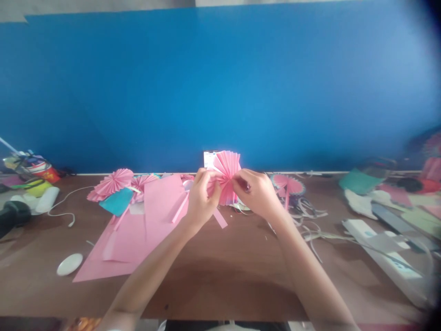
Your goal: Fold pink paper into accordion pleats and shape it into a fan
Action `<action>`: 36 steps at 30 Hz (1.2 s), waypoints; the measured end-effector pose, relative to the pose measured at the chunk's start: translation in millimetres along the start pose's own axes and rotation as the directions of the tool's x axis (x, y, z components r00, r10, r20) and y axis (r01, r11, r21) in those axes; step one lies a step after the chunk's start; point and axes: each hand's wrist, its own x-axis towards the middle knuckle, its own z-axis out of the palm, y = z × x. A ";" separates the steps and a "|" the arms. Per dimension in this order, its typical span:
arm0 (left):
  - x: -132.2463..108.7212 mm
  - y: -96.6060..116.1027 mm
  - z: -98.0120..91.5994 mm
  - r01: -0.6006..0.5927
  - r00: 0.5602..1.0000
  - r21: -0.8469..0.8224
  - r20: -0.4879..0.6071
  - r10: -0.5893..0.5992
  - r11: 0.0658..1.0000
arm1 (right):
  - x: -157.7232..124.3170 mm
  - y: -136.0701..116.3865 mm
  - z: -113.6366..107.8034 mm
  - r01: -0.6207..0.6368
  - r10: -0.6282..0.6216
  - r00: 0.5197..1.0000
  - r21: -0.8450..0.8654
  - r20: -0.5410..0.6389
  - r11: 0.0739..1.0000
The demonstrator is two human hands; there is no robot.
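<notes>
A pleated pink paper fan [228, 161] is held up between my two hands, its folds spreading above and below a pinched middle. My left hand [204, 195] grips its left side, with thumb and fingers closed on the pleats. On the other side, my right hand [257, 191] pinches the fan near its centre. Behind it a phone with a lit screen [209, 159] leans at the wall, partly covered by the fan. Below my left hand a pink paper strip [220, 218] shows. Large pink paper sheets [127, 241] lie to the left.
Other pleated pink fans [113, 183] and a teal paper piece [117, 201] lie at the left back. A white oval object [70, 265] sits front left. At right are a white power strip [382, 257], cables and paper scraps [305, 209]. A blue partition [220, 82] stands behind the brown table [234, 276].
</notes>
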 end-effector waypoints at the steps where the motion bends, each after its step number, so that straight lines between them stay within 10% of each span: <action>1: 0.2 0.0 0.0 -0.003 1.000 0.002 -0.002 0.003 1.000 | -0.1 0.4 0.3 0.005 -0.005 1.000 -0.001 -0.003 1.000; 36: -4.5 -1.4 4.2 0.003 1.000 -0.026 -0.022 -0.003 1.000 | -4.1 -3.2 0.0 -0.012 0.003 0.998 -0.142 -0.066 0.990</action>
